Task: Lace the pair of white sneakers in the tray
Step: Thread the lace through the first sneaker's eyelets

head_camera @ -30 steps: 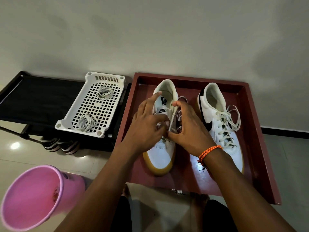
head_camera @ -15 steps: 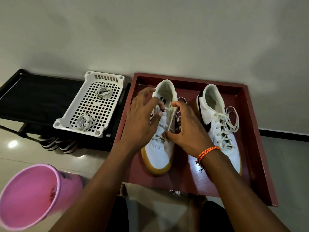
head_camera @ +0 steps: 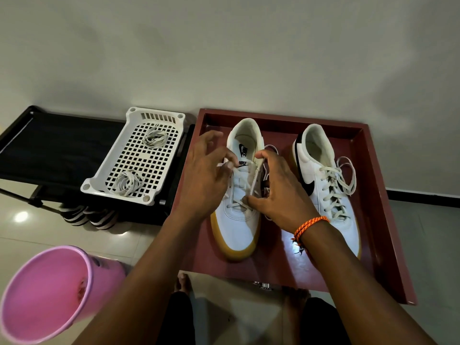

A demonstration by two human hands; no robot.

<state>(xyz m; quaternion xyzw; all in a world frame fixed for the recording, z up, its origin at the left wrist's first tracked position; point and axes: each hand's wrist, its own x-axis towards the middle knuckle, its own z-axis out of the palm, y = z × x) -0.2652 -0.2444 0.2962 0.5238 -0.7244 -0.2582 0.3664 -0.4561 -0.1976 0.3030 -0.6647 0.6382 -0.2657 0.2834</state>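
The left hand (head_camera: 202, 180) has its grip pinched on the end of a white lace (head_camera: 224, 165), thumb and forefinger holding it just off the left edge of the left sneaker (head_camera: 240, 195), the other fingers fanned up and apart. Across from it the right hand (head_camera: 278, 192) curls over the shoe's right side, thumb tip down by the lowest crossed rows and forefinger arched up at the collar; another run of lace stretches along that eyelet row between them, and it looks as though the grip holds it, though the blur makes that hard to be sure of. An orange braided band (head_camera: 310, 226) circles that wrist. The left sneaker is only laced at the bottom, tongue bare above. It stands toe toward the person in a dark red tray (head_camera: 388, 220), beside the right sneaker (head_camera: 326, 185), which is laced to the top with loose loops spilling off its far side. Left of the tray a white perforated basket (head_camera: 139, 155) sits on a black rack (head_camera: 49, 150), holding two coiled laces. A pink bucket (head_camera: 52, 292) lies tilted on the tiled floor nearby.
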